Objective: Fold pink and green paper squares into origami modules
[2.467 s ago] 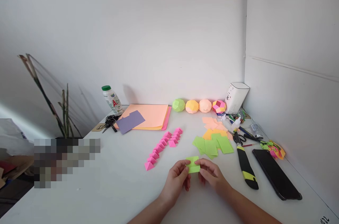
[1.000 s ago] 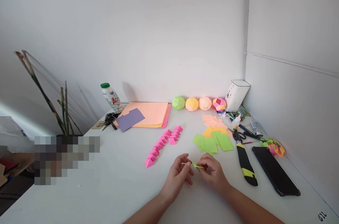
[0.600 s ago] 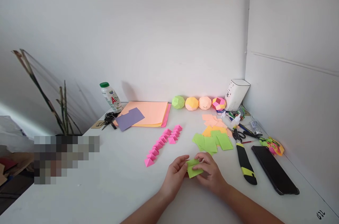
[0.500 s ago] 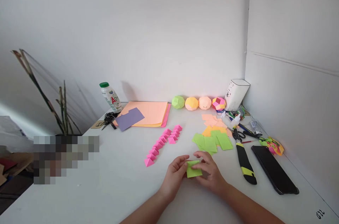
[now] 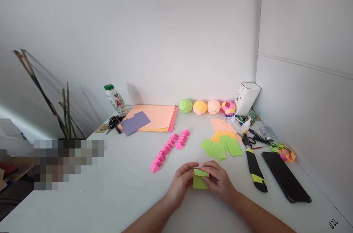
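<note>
A small green paper square [image 5: 200, 182] is held between both hands, its top edge folded over toward me. My left hand [image 5: 180, 183] grips its left side, thumb against the paper. On the other side my right hand [image 5: 219, 179] pinches the right edge and the fold. Just beyond the hands lie loose green paper pieces [image 5: 220, 150], with orange-yellow pieces [image 5: 220, 136] and peach pieces [image 5: 220, 124] behind them. To the left, folded pink paper units [image 5: 165, 150] stand in two slanting rows.
On the right lie a utility knife [image 5: 255, 168], a black phone [image 5: 285, 176], scissors [image 5: 246, 140] and a glue bottle [image 5: 245, 125]. Four-coloured paper balls [image 5: 200, 107] line the wall. Large paper sheets [image 5: 160, 115], a purple sheet [image 5: 135, 123], keys [image 5: 113, 123] and a white bottle [image 5: 117, 101] are at back left.
The green paper's upper edge is now bent over in a fold, and more of its face shows below. My right fingers have closed in along the paper's top.
</note>
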Tool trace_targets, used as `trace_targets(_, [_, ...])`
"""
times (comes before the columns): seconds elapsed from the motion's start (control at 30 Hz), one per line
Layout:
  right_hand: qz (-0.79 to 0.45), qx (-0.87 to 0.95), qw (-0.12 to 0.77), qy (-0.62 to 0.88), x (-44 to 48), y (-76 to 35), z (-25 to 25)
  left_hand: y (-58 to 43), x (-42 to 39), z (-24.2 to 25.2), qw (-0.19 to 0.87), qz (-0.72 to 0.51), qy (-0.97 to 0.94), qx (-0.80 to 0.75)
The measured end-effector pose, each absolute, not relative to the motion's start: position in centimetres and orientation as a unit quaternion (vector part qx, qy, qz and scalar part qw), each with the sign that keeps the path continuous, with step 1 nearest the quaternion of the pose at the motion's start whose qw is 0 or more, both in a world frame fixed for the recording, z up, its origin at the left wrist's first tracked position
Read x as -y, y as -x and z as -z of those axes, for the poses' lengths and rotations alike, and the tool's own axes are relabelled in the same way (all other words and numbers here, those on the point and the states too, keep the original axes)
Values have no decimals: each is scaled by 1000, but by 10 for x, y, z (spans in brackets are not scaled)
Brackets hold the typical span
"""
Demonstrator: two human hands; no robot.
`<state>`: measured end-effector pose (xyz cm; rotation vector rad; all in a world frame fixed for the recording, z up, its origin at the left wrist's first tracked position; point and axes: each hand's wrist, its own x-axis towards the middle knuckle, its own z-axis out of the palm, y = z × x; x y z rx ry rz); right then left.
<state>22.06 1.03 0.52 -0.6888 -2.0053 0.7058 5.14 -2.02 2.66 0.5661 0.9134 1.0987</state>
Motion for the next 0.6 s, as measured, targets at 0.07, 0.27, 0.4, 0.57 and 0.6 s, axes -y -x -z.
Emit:
trace_targets(0.07, [-293, 798, 438, 292, -10, -221, -5, -52, 21, -27, 726, -491, -269, -399])
trace_targets(0.27, [-343, 761, 419, 358, -11, -221, -5, -58, 23, -24, 694, -467, -343, -428])
trace_targets(0.4, [-362, 754, 386, 388, -9, -221, -6, -61, 24, -22, 653, -448, -393, -468])
trace_targets(0.57, [-411, 721, 373, 415, -9, -222, -10, -61, 24, -19, 641, -452, -405, -469])
trace_targets(0.6, [-415, 713, 376, 421, -9, -222, -11, -61, 24, -19, 644, -450, -409, -465])
